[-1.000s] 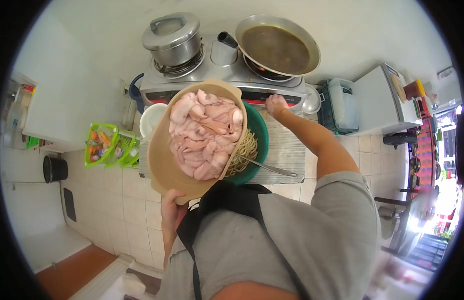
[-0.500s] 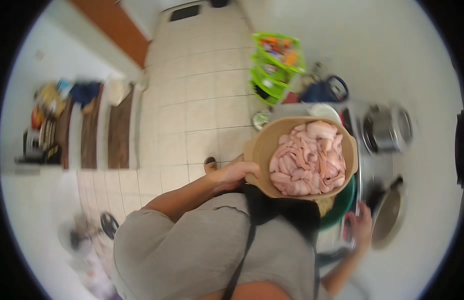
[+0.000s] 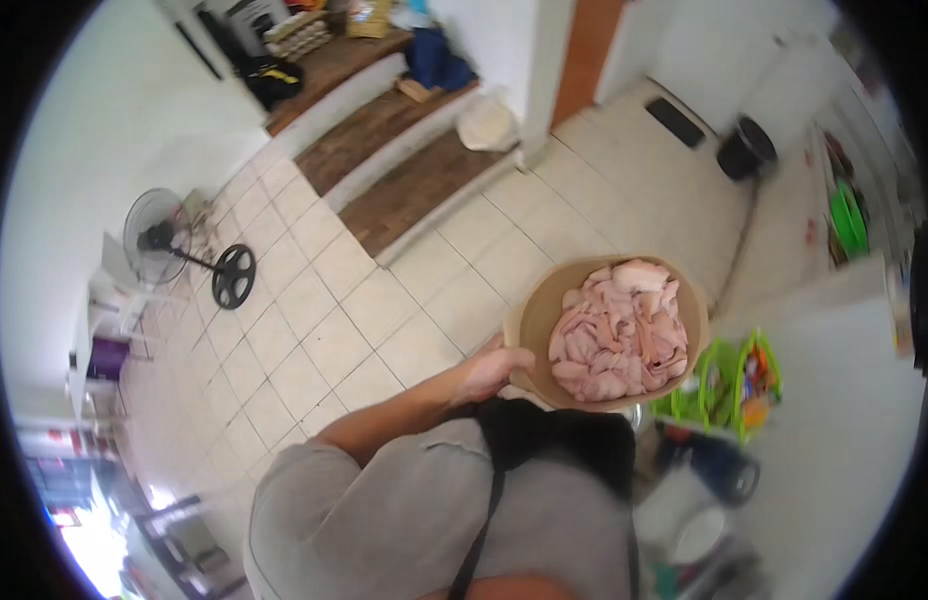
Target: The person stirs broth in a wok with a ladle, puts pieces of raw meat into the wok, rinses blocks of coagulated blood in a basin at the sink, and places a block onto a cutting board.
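Note:
My left hand (image 3: 496, 368) is closed on the left handle of a tan oval basin (image 3: 537, 322), with the thumb over its rim. A heap of raw, pale pink meat pieces (image 3: 619, 332) fills most of the basin, which is held level in front of my chest. Part of the bare inner wall shows on the left side. The basin hides whatever lies directly beneath it. My right hand is out of view.
Wooden-topped steps (image 3: 414, 205) rise ahead, with a white bag (image 3: 487, 124) on the lowest. A standing fan (image 3: 164, 236) is on the tiled floor at left. A green tiered rack (image 3: 729, 385) stands close on the right. A black bin (image 3: 746, 148) is farther off.
My view has swung left, bringing the steps to the top centre and the green rack to the lower right. The basin stays in my left hand. My right hand has left the view.

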Motion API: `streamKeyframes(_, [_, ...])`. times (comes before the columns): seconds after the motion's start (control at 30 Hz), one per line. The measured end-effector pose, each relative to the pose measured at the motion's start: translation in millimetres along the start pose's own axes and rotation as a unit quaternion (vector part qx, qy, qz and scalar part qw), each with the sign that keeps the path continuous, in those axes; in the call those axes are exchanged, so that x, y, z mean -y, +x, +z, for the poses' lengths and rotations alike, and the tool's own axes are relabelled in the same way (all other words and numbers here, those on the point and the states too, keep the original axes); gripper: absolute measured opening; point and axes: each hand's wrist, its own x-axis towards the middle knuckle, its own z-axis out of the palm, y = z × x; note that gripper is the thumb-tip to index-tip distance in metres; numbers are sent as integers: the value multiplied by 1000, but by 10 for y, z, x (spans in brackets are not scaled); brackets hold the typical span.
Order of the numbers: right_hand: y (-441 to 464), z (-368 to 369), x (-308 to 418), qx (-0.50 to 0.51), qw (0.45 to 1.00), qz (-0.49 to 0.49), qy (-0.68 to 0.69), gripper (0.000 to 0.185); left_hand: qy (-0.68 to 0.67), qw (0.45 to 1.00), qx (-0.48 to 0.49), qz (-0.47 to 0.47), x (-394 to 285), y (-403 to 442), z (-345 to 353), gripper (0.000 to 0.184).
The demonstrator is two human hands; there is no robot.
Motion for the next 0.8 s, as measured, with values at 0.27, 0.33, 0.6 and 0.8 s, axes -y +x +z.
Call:
streamKeyframes(0.27, [1461, 705, -1478, 26, 980, -194, -40, 25, -95, 971, -146, 166, 838, -89, 110, 50])
streamKeyframes(0.33, [1947, 799, -1597, 12, 960, -279, -12, 26, -99, 953, -196, 208, 1016, -290, 347, 51])
streamKeyframes(0.6, [3213, 145, 187, 173, 849, -382, -322, 21, -260, 823, -374, 340, 1188, -623, 42, 46])
streamKeyframes(0.8, [4237, 473, 1759, 153, 821, -525, -164, 53, -338, 712, -418, 453, 1091, -843, -497, 40])
